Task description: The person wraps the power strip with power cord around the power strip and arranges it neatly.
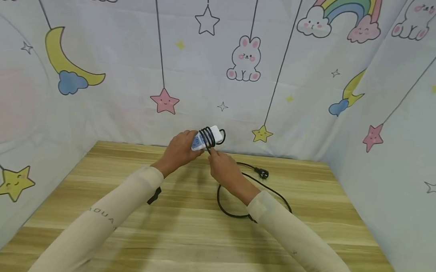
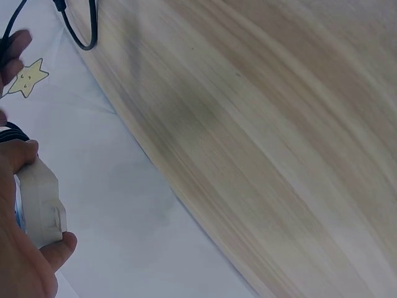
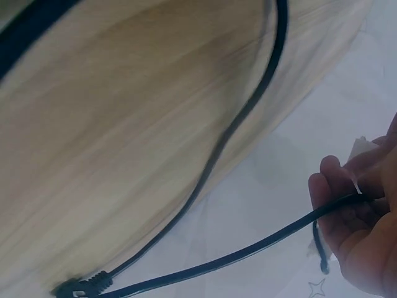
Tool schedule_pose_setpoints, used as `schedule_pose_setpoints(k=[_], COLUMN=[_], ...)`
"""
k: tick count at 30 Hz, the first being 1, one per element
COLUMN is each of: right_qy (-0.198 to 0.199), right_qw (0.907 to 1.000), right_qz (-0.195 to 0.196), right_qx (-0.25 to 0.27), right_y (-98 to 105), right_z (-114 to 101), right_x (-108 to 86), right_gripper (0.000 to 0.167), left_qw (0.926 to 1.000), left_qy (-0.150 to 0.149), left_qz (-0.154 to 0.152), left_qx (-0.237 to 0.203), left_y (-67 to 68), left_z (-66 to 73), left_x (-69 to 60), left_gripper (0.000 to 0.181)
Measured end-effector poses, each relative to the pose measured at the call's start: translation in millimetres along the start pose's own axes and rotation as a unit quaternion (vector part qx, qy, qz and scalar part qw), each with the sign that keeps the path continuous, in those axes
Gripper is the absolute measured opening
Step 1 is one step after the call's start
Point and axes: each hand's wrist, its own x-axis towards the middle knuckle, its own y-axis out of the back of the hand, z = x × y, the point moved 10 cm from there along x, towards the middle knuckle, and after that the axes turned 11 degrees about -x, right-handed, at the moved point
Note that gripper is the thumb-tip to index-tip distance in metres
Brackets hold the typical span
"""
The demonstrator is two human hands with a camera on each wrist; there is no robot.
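A white and blue power strip (image 1: pixel 216 132) is held up above the far edge of the table, its black cord (image 1: pixel 207 136) wound round its middle in several turns. My left hand (image 1: pixel 179 149) grips the strip's blue end; in the left wrist view, fingers and thumb hold the white casing (image 2: pixel 41 205). Close beside the turns, my right hand (image 1: pixel 225 168) holds the cord. In the right wrist view the fingers curl about the black cord (image 3: pixel 248 248), which runs from the palm. The loose length lies looped under the right forearm, its black plug (image 1: pixel 262 173) on the table.
The wood-grain table (image 1: pixel 185 239) stretches out below both arms. A white cloth (image 1: pixel 206 71) printed with stars, moons and rabbits hangs behind the table and along both sides. Near the left wrist a dark strap end (image 1: pixel 154 196) shows.
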Motion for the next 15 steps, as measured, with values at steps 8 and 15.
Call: schedule_pose_setpoints(k=[8, 15], right_qy=[-0.042, -0.052], right_qw=[0.9922, 0.9787], right_qz=[-0.102, -0.184], right_qx=[0.058, 0.075], right_y=[-25, -44], right_z=[16, 24], right_x=[-7.5, -18.7], right_gripper=[0.035, 0.019], left_qw=[1.0000, 0.9999], left_qy=[-0.007, 0.012], left_qz=[-0.004, 0.005], left_qx=[-0.006, -0.005], left_y=[3.0, 3.3], left_z=[2.7, -4.8], left_x=[-1.1, 0.2], left_gripper=[0.066, 0.072])
